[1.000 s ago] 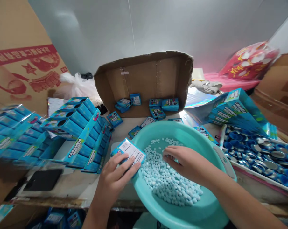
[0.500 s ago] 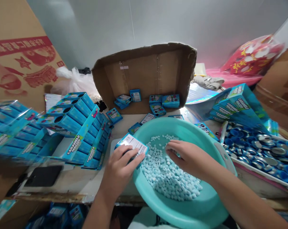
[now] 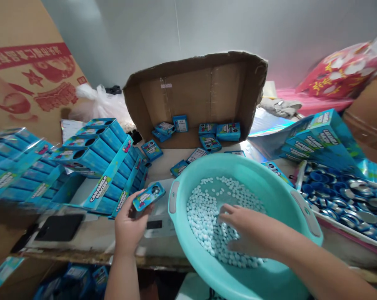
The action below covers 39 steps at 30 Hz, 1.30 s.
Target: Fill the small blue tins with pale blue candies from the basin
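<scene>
My left hand (image 3: pixel 130 223) holds a small blue candy box (image 3: pixel 149 196) left of the basin, its end with a round dark hole facing up. Inside the turquoise basin (image 3: pixel 290 266), my right hand (image 3: pixel 241 227) reaches down among small pale-blue candies (image 3: pixel 203 216). Its fingers are spread and partly sunk in the candies, with the tips hidden. A flat scale (image 3: pixel 163 227) with a dark display lies under and beside the basin's left edge.
Trays of blue boxes (image 3: pixel 102 187) stand at the left, near a black phone (image 3: pixel 60 227). Behind the basin, a cardboard carton (image 3: pixel 188 96) lies open with several boxes inside. At right, a tray holds blue and silver caps (image 3: pixel 347 200).
My left hand has moved left and down, turning the box so its holed end faces up. My right hand has gone lower into the candies and its fingers have opened. The scale is now more visible.
</scene>
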Each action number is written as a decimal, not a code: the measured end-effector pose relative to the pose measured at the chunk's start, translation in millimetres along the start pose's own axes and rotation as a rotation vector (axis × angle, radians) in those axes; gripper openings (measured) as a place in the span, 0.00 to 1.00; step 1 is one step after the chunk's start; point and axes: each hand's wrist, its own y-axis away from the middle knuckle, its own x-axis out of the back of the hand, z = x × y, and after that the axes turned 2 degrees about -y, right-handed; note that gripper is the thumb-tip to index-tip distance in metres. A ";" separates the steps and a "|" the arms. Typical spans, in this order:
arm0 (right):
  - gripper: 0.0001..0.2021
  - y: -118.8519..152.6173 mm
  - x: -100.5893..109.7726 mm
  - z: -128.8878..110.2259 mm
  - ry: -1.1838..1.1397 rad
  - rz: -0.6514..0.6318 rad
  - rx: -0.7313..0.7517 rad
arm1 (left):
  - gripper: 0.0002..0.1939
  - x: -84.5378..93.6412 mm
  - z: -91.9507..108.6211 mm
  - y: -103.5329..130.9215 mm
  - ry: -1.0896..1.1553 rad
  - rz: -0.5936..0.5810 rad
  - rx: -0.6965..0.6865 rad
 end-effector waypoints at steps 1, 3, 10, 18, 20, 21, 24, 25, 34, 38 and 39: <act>0.24 -0.9 -1.9 -4.0 0.019 -0.032 0.013 | 0.24 -0.4 -7.0 -2.3 0.033 -0.019 0.080; 0.27 -3.9 -3.9 -11.8 0.068 -0.077 0.022 | 0.28 -0.8 -15.5 -8.5 0.088 -0.073 0.167; 0.29 -13.6 -15.1 -14.1 0.172 -0.125 -0.024 | 0.43 -2.0 -8.3 2.7 0.071 -0.009 0.069; 0.19 -16.4 -21.6 -6.8 0.120 -0.181 -0.026 | 0.06 17.6 -59.1 95.4 -0.232 0.438 -0.095; 0.16 -17.4 -22.4 -7.4 0.094 -0.191 -0.016 | 0.06 19.5 -68.9 102.1 -0.235 0.386 -0.062; 0.15 -17.6 -23.0 -7.7 0.081 -0.181 -0.003 | 0.09 18.8 -71.2 102.7 -0.233 0.370 -0.054; 0.17 -16.6 -25.3 -8.0 0.061 -0.143 0.043 | 0.20 13.4 -70.5 99.6 -0.231 0.348 -0.021; 0.17 -16.1 -26.0 -7.6 0.061 -0.137 0.052 | 0.23 11.6 -68.9 98.4 -0.227 0.354 -0.011; 0.19 -16.6 -27.0 -5.0 0.112 -0.218 0.008 | 0.25 10.2 -64.6 98.5 -0.280 0.357 0.013; 0.18 -17.4 -27.5 -6.2 0.126 -0.199 0.026 | 0.15 12.7 -63.2 96.9 -0.373 0.330 0.025; 0.17 -17.5 -29.1 -5.2 0.123 -0.191 0.028 | 0.14 13.3 -62.2 96.2 -0.393 0.322 0.025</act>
